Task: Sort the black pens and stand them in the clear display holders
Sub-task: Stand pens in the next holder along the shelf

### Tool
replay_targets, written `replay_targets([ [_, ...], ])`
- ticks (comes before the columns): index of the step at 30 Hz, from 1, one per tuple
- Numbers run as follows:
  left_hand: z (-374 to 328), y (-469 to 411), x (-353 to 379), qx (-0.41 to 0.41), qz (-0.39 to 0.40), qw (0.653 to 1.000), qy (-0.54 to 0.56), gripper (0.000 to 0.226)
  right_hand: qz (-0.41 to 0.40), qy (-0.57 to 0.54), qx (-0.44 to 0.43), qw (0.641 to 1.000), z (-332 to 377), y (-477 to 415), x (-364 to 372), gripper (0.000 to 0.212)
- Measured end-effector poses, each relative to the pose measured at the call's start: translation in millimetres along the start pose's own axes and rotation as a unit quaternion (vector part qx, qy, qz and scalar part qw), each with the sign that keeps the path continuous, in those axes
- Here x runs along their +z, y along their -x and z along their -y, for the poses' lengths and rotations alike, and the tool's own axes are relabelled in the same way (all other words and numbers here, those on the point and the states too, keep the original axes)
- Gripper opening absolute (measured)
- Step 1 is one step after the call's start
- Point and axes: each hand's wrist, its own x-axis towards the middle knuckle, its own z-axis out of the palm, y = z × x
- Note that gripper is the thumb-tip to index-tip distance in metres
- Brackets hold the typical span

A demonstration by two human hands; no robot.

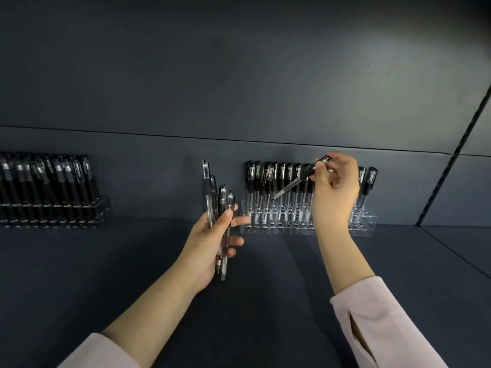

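Far left, I note a full clear holder (102, 208) on the desk (265, 293). Left hand (212, 235) grips a bundle of pens (222, 200), upright. Right hand (334, 187) pinches a single pen (295, 183), tilted, with its tip above the partly filled second holder (281, 229).

Pale pink long sleeves (382, 322), cuffs pushed up, bare forearms

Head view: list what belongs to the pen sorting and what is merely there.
Job: right hand pinching one pen; left hand gripping a pen bundle; part-filled clear holder; second holder at left.
Merely there: dark shelf, back panel, pink sleeves.
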Motion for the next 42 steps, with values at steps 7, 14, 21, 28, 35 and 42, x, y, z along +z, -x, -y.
replay_targets([
  [7, 3, -2, 0, 0.01, 0.009, 1.0, -0.006, 0.025, 0.081, 0.107, -0.079, 0.988, -2, 10, 5, 0.017],
  [14, 2, -2, -1, 0.011, 0.008, 1.0, -0.001, 0.022, 0.112, 0.149, -0.118, 0.975, -8, 12, 7, 0.019],
  [21, 2, 0, 0, 0.014, 0.02, 0.999, -0.02, 0.022, 0.173, 0.197, -0.214, 0.941, -30, 11, 14, 0.031],
  [28, 1, 2, 2, 0.015, 0.021, 0.999, -0.027, 0.022, 0.213, 0.301, -0.189, 0.91, -39, 12, 15, 0.055],
  [35, 0, 3, 4, 0.008, 0.023, 0.999, -0.035, 0.024, 0.23, 0.312, -0.136, 0.912, -40, 11, 16, 0.057],
  [42, -2, 2, 5, 0.005, 0.01, 0.999, -0.031, 0.025, 0.236, 0.269, -0.136, 0.924, -36, 14, 15, 0.057],
])
